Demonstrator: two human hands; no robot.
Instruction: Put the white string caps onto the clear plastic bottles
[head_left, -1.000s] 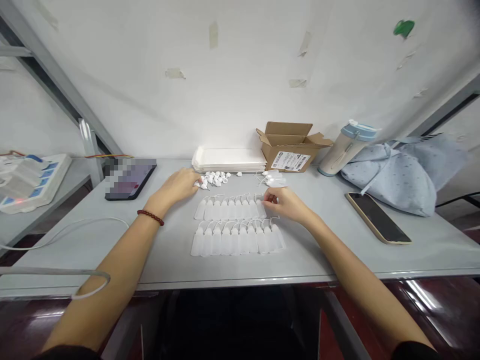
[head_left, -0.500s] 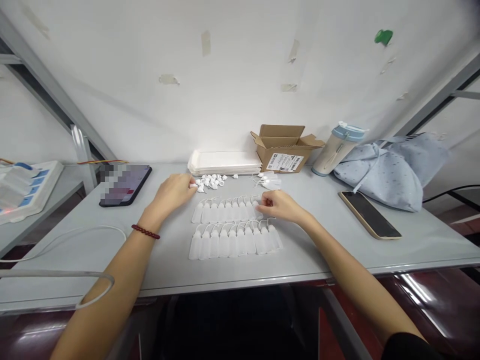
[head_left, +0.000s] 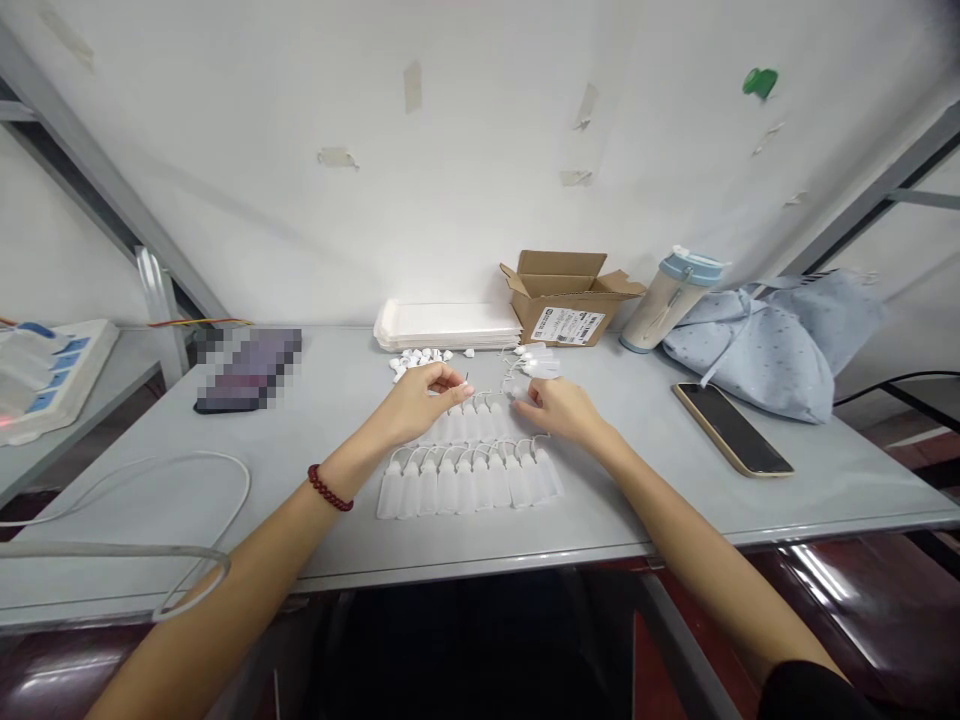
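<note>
My left hand (head_left: 431,398) is closed in a pinch on a small white cap (head_left: 465,388) with a thin dark tip, above the far row of small bottles. My right hand (head_left: 559,408) is curled at that row's right end, its fingers closed around a small translucent bottle (head_left: 519,396), mostly hidden by the hand. The far row of bottles (head_left: 469,425) lies side by side, its left part covered by my left hand. A second row of bottles (head_left: 469,487) with white straps lies nearer to me. Behind my left hand is a pile of small white caps (head_left: 420,358).
More strapped bottles (head_left: 540,360) lie before an open cardboard box (head_left: 566,310). Stacked white trays (head_left: 450,325) stand beside it. A tumbler (head_left: 667,300), a blue cloth bag (head_left: 757,350) and a phone (head_left: 731,430) are at right. Another phone (head_left: 247,370) and a white cable (head_left: 240,470) are at left.
My left hand has moved from the cap pile to the right and nearer, carrying a cap towards my right hand. My right hand has shifted only slightly.
</note>
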